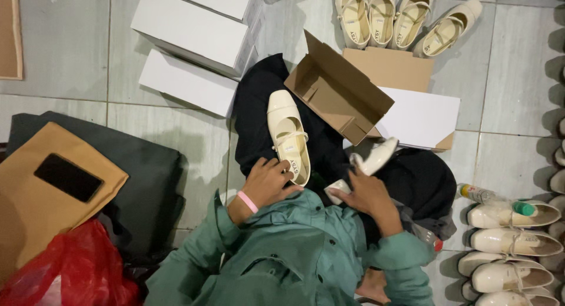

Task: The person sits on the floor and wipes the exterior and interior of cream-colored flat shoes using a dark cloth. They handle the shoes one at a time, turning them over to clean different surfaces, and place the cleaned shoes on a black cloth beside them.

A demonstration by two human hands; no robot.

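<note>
Green sleeves nearest: your left hand [268, 185] is gripping the cream shoe's [288, 135] heel, long axis toward twelve o'clock; your right hand [368, 194] is clasping another shoe [375, 157].

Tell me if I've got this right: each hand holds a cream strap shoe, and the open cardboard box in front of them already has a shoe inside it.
Not quite. In the head view the open cardboard box is empty. The rest holds: the left hand and right hand each hold a cream strap shoe.

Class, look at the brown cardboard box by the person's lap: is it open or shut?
Open: the brown cardboard box has its flap raised and its bare inside showing.
</note>
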